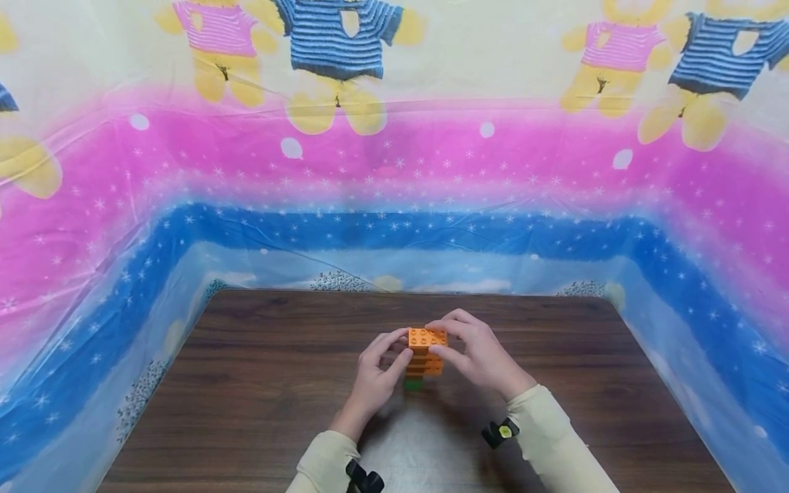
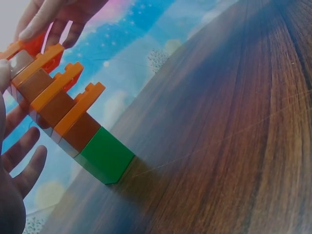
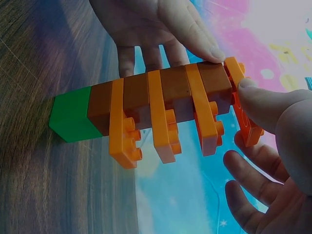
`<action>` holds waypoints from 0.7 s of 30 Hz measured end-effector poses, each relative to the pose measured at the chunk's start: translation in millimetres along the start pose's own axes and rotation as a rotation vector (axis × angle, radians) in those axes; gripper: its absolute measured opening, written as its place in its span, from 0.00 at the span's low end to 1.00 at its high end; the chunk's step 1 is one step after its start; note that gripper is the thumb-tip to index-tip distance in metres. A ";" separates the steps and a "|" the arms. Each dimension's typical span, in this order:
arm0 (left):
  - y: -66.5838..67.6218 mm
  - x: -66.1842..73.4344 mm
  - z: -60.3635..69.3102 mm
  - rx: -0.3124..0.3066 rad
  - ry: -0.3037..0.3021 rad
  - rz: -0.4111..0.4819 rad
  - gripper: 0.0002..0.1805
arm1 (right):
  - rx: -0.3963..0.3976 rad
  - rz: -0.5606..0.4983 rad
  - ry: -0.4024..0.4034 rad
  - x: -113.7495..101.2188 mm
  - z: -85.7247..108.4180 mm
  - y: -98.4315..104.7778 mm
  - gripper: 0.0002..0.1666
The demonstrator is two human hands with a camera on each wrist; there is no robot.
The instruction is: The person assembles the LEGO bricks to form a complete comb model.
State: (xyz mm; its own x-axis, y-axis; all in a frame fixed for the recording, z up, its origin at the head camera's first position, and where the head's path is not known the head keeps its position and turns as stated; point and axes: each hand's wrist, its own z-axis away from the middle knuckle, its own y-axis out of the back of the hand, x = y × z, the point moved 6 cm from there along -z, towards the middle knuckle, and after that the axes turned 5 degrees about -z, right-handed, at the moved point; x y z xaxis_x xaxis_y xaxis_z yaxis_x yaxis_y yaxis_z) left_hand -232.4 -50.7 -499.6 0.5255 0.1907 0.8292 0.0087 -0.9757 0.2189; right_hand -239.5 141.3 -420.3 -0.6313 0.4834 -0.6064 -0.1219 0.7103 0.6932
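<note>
A tower of toy building bricks stands upright on the table. Its base is a green brick [image 3: 73, 114], above which brown bricks [image 3: 136, 100] alternate with thin orange bricks [image 3: 161, 117] that jut out to one side. My right hand [image 1: 477, 350] pinches the topmost orange brick [image 1: 425, 337] between thumb and fingers. That brick looks slightly tilted in the right wrist view; whether it is fully seated I cannot tell. My left hand [image 1: 374, 373] holds the tower's upper part from the other side, its thumb [image 3: 202, 41] against the uppermost brown brick.
The dark wooden table [image 1: 277, 397] stretches around the tower. Behind it and along its sides hangs a printed cloth [image 1: 394, 157] in pink and blue. Each wrist carries a small black camera [image 1: 501, 433] over a pale sleeve [image 1: 548, 424].
</note>
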 end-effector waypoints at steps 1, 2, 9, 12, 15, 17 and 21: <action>0.0 -0.2 -0.1 -0.001 0.000 -0.001 0.21 | 0.000 0.001 0.006 -0.6 -0.3 0.1 0.21; 0.0 -0.3 -0.2 -0.002 -0.001 -0.002 0.20 | 0.000 0.002 0.011 -1.1 -0.4 0.3 0.21; 0.4 0.7 -0.2 -0.003 -0.001 -0.019 0.20 | -0.017 -0.001 0.030 -1.2 -1.4 -0.3 0.20; 0.7 1.2 -0.3 -0.007 0.002 -0.021 0.20 | -0.034 -0.005 0.012 -1.6 -2.2 0.2 0.21; 0.7 1.8 -0.7 -0.012 0.004 -0.013 0.20 | -0.044 0.000 0.006 -3.3 -3.3 1.2 0.21; 0.9 2.1 -0.9 -0.012 0.005 -0.011 0.20 | -0.047 0.008 0.003 -4.0 -4.0 1.7 0.21; 1.2 3.2 -1.1 -0.010 0.006 -0.009 0.20 | -0.058 0.005 -0.015 -2.5 -4.5 1.4 0.20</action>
State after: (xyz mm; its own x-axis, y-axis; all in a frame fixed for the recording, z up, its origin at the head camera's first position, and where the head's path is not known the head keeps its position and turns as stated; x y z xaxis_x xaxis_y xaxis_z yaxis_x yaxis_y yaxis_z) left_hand -231.6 -51.1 -496.2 0.5206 0.1997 0.8301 0.0044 -0.9729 0.2313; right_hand -241.5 138.8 -416.1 -0.6207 0.4949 -0.6081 -0.1630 0.6772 0.7175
